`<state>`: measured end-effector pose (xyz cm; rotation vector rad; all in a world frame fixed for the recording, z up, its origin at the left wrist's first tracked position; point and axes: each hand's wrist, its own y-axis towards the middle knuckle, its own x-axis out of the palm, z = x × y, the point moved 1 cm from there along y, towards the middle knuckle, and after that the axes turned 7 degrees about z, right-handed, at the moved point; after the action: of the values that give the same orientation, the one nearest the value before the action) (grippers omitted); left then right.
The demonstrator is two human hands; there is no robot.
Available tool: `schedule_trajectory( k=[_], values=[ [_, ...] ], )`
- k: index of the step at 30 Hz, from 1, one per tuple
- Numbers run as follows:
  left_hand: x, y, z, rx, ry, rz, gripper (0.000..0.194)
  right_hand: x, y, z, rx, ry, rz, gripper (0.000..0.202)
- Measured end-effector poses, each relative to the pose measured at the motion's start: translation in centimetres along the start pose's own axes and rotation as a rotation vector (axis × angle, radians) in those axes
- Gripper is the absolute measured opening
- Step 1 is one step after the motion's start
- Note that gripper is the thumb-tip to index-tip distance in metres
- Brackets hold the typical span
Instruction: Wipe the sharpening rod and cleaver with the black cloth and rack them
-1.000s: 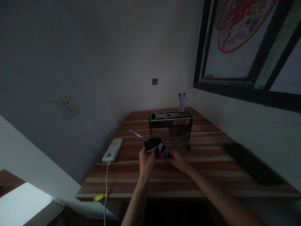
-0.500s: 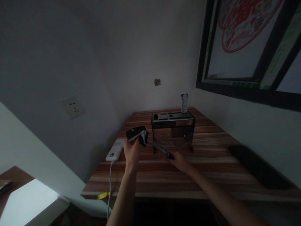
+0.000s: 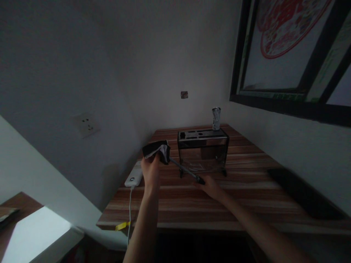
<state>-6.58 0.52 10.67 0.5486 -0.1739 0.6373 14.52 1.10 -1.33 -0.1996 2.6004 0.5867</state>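
My left hand (image 3: 150, 170) is closed on a black and white cloth (image 3: 161, 149), raised above the left part of the wood-grained table (image 3: 175, 213). A thin grey rod (image 3: 184, 169) runs from the cloth down to the right and ends in a black handle. My right hand (image 3: 210, 186) is closed at that handle. Whether the rod's far end is inside the cloth cannot be seen. Just behind the rod stands a clear box with a black frame and slotted top (image 3: 203, 135).
A white power bank (image 3: 134, 174) with a cable lies at the table's left edge, near a yellow tag (image 3: 122, 225). A silvery cylinder (image 3: 216, 118) stands behind the box. A flat black object (image 3: 301, 191) lies along the right wall.
My left hand and the cloth have shifted slightly left and up, away from my right hand. More of the cloth's white side shows. The camera view has moved a little.
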Motion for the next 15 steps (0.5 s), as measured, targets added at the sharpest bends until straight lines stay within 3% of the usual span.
schedule_trajectory(
  k=[6,15],
  values=[
    [0.9,-1.2,0.5,0.017,0.066,-0.127,0.02,0.0,0.0,0.3,0.022,0.019,0.023,0.033],
    [2.0,-4.2,-1.9,-0.056,0.192,-0.321,0.017,0.0,0.1,0.5,-0.001,0.057,0.064,0.028]
  ],
)
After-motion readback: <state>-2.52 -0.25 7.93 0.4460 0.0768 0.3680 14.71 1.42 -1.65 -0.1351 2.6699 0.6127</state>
